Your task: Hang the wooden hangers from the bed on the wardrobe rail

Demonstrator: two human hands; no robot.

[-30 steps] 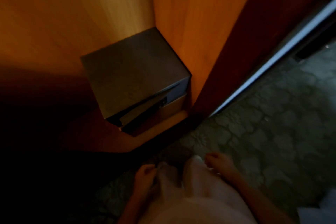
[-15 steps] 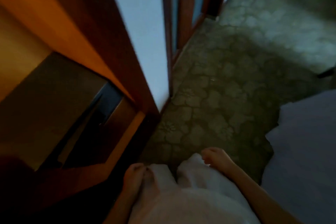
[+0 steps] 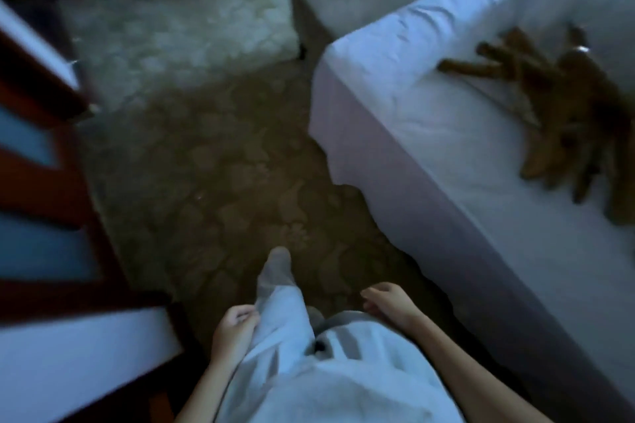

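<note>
Rightward — wooden hangers [image 3: 567,106], brown, splayed, on the bed [image 3: 429,148]

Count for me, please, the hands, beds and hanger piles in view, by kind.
Hands: 2, the left hand and the right hand, both empty.
Bed: 1.
Pile of wooden hangers: 1, single hangers too blurred to count.
Total: 4.

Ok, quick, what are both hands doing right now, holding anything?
Left hand: open, loosely curled, holding nothing.
Right hand: open, loosely curled, holding nothing.
</note>
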